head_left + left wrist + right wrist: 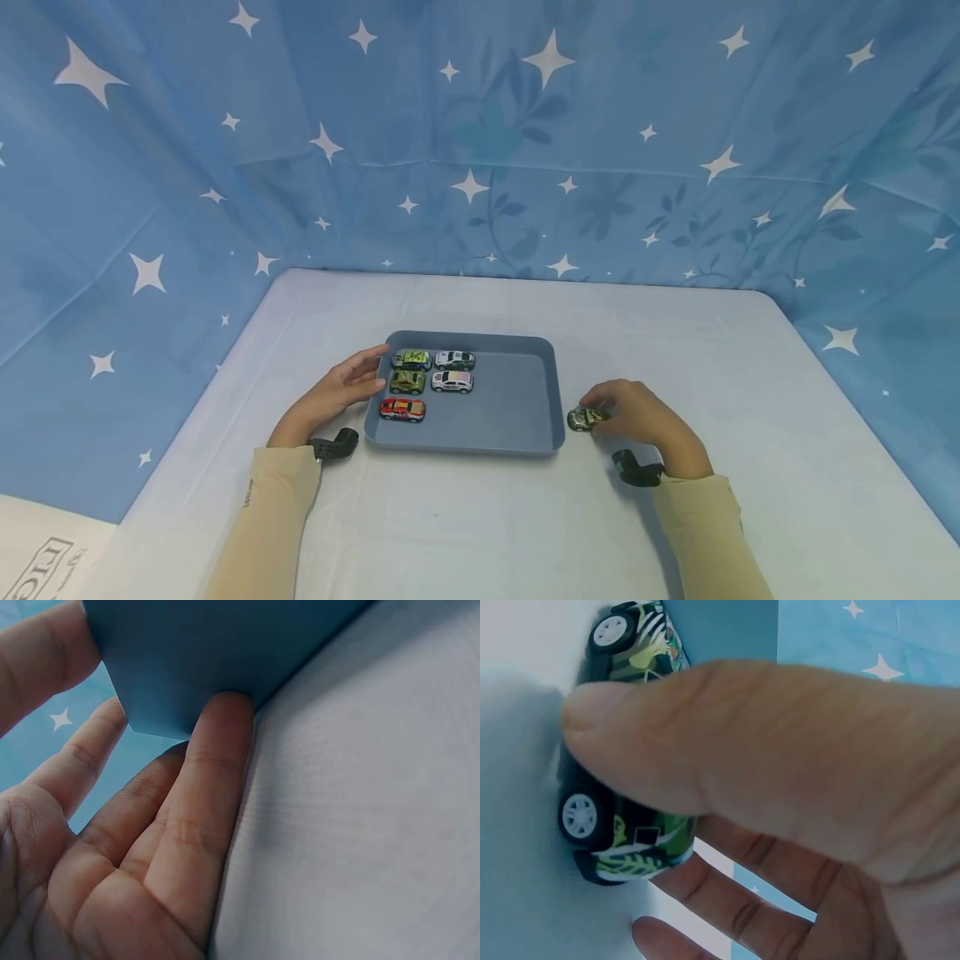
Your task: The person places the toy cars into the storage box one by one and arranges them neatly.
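Note:
A camouflage-patterned toy car (587, 418) with white-spoked wheels sits just beyond the tray's right side. My right hand (637, 412) pinches it, the thumb (645, 735) laid across its near side and the other fingers behind it. In the right wrist view the car's wheels stand close to the white surface. My left hand (341, 392) rests against the left end of the blue-grey tray (465, 452), its fingers loosely extended. Seen from the left wrist, fingertips (225, 712) touch the tray's outer wall.
Inside the tray's left half stand several toy cars: a yellow-green one (412, 359), a white-and-black one (454, 360), a green one (407, 382), a white checkered one (452, 382) and a red one (402, 409). A starry blue cloth (420, 108) rises behind the white table (465, 525).

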Demonstrator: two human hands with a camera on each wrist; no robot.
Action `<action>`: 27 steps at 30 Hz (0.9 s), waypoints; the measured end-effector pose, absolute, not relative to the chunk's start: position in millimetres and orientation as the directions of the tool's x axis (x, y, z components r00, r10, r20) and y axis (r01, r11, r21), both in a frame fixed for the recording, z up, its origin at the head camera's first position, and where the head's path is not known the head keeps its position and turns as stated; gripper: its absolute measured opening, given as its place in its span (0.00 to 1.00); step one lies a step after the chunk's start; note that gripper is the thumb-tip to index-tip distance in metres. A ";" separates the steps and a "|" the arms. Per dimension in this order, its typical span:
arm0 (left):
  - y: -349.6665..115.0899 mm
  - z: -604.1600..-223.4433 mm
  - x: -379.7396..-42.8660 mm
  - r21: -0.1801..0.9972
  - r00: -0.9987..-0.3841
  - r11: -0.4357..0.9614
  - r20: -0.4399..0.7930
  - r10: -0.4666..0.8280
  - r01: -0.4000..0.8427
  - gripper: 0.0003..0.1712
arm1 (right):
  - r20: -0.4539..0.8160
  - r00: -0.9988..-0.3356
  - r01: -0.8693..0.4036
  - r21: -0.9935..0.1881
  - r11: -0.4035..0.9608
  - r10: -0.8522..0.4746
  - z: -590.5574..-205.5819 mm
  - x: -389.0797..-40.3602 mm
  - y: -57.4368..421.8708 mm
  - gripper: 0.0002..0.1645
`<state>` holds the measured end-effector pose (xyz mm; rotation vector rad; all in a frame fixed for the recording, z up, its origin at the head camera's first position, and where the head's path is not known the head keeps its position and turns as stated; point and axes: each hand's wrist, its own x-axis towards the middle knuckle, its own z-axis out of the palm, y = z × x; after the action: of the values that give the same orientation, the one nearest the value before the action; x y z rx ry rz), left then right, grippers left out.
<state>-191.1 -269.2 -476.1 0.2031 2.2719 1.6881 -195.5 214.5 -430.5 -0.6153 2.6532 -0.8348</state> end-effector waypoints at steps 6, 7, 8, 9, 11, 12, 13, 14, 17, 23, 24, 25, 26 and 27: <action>-268.2 -474.7 -190.6 0.956 -0.942 0.286 -0.151 0.299 -0.063 0.45 | -0.158 -0.873 -0.290 -0.592 0.752 -0.461 -431.2 -195.1 213.4 0.20; -268.2 -474.7 -190.5 0.956 -0.942 0.286 -0.150 0.301 -0.061 0.45 | -0.159 -0.873 -0.291 -0.591 0.752 -0.462 -431.0 -195.1 213.3 0.20; -268.3 -474.7 -190.4 0.957 -0.942 0.284 -0.149 0.302 -0.060 0.45 | -0.158 -0.872 -0.294 -0.588 0.753 -0.463 -430.7 -195.0 213.1 0.20; -268.4 -474.8 -190.4 0.957 -0.942 0.284 -0.148 0.302 -0.060 0.45 | -0.156 -0.871 -0.298 -0.585 0.754 -0.466 -430.6 -195.1 213.1 0.20; -269.0 -475.2 -190.6 0.957 -0.942 0.285 -0.145 0.304 -0.056 0.45 | -0.151 -0.870 -0.306 -0.580 0.755 -0.469 -430.0 -195.2 213.0 0.20; -269.3 -475.5 -190.8 0.957 -0.942 0.285 -0.144 0.304 -0.054 0.45 | -0.148 -0.870 -0.311 -0.577 0.755 -0.471 -429.5 -195.1 212.9 0.20; -269.5 -475.9 -191.1 0.957 -0.942 0.284 -0.142 0.304 -0.053 0.45 | -0.145 -0.869 -0.314 -0.576 0.755 -0.472 -429.1 -195.0 213.1 0.20; -269.4 -476.1 -191.4 0.958 -0.942 0.283 -0.142 0.304 -0.053 0.45 | -0.141 -0.869 -0.318 -0.574 0.754 -0.474 -428.4 -194.7 213.4 0.20; -269.3 -476.3 -191.5 0.957 -0.942 0.288 -0.139 0.307 -0.048 0.45 | -0.128 -0.868 -0.326 -0.582 0.745 -0.480 -425.7 -193.7 214.5 0.20; -268.3 -475.2 -191.0 0.951 -0.943 0.303 -0.146 0.298 -0.051 0.44 | -0.103 -0.859 -0.340 -0.618 0.709 -0.502 -421.7 -193.0 218.6 0.20; -268.1 -475.4 -191.0 0.951 -0.944 0.304 -0.148 0.296 -0.054 0.44 | -0.101 -0.857 -0.341 -0.623 0.704 -0.505 -421.3 -193.0 219.2 0.19; -268.1 -475.5 -190.9 0.950 -0.945 0.307 -0.151 0.291 -0.058 0.43 | -0.100 -0.855 -0.342 -0.626 0.700 -0.508 -420.8 -193.0 219.6 0.19; -268.1 -475.3 -190.8 0.949 -0.945 0.309 -0.154 0.289 -0.060 0.43 | -0.098 -0.852 -0.347 -0.629 0.696 -0.514 -420.8 -193.2 220.1 0.19; -268.1 -475.1 -190.8 0.949 -0.945 0.308 -0.155 0.290 -0.061 0.43 | -0.096 -0.850 -0.352 -0.630 0.692 -0.519 -420.9 -193.6 220.7 0.19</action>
<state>-190.8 -268.1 -475.1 0.2061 2.2825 1.6770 -193.6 220.7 -420.9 -0.6929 2.6377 -0.9009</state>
